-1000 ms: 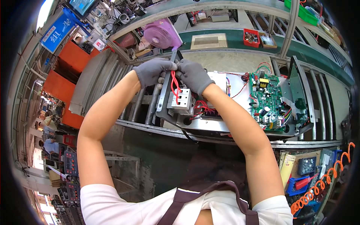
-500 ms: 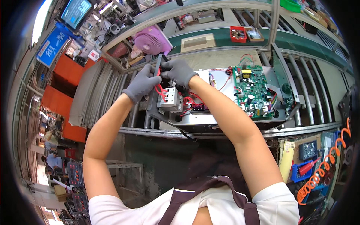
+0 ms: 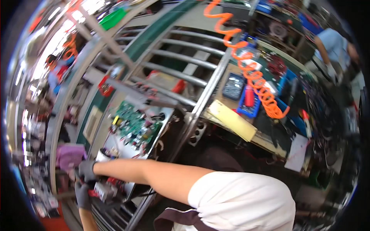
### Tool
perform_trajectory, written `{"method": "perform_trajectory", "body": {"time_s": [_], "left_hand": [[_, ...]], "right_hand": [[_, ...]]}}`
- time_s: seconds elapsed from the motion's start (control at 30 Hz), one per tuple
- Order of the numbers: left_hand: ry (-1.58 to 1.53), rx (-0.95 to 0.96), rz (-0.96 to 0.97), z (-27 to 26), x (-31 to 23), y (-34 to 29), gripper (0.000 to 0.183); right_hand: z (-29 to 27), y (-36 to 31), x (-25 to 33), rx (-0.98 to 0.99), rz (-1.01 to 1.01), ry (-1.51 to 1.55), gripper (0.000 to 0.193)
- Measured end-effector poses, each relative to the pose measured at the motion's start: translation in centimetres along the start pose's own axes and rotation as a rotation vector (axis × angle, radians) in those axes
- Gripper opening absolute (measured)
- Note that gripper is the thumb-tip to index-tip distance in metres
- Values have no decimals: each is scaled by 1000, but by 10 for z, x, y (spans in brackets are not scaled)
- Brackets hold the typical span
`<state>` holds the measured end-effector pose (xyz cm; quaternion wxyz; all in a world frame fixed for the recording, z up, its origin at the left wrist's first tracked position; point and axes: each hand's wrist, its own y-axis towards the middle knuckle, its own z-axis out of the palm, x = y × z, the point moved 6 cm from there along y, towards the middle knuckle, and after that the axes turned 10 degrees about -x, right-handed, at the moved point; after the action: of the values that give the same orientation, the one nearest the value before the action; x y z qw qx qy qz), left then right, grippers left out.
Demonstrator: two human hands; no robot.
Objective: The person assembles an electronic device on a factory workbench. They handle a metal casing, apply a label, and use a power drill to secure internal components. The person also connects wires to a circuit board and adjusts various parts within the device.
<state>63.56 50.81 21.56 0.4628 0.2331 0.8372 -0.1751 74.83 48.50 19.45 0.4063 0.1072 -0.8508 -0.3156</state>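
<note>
At the lower left, my gloved right hand [image 3: 88, 171] is curled at the end of an open metal chassis [image 3: 166, 112]. Just below it, my gloved left hand [image 3: 83, 195] is closed too, beside red wires [image 3: 93, 193] and a white circuit breaker [image 3: 104, 191]. The fingertips of both hands are blurred and partly hidden, so what they grip cannot be made out. A green circuit board [image 3: 133, 122] lies on the chassis plate, beyond my right forearm.
Metal conveyor rollers [image 3: 185, 59] extend past the chassis. A side bench holds a yellow pad [image 3: 233, 120], a blue tray [image 3: 246, 109] with a red-handled tool [image 3: 249, 96], and an orange coiled hose [image 3: 246, 57]. A purple fan [image 3: 69, 157] stands behind my hands. A co-worker [image 3: 333, 48] is at the far right.
The view has swung to the right, bringing the side bench into the middle and shifting the chassis and my hands to the lower left. Both hands remain at the breaker end of the chassis.
</note>
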Motion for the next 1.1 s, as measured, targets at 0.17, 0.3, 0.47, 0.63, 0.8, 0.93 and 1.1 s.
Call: {"method": "perform_trajectory", "body": {"time_s": [0.17,0.3,0.47,0.63,0.8,0.93,1.1], "left_hand": [[163,-83,58,11,5,27,25],[122,-107,125,13,0,28,23],[395,-404,423,10,-22,-5,29],[323,-617,710,99,-130,-119,38],[192,257,998,347,-166,-172,30],[37,730,1271,511,-180,-211,22],[297,915,1388,630,-154,-240,13]], "right_hand": [[-21,-7,-25,88,153,-46,25],[-31,-9,-28,70,182,-62,29],[-223,-173,79,-596,-61,299,26],[-376,-372,-1,-1154,395,-85,25],[-474,-562,-81,-697,1276,-739,30],[-488,-590,-63,-666,1501,-862,55],[-439,-612,-85,-596,1415,-852,56]]}}
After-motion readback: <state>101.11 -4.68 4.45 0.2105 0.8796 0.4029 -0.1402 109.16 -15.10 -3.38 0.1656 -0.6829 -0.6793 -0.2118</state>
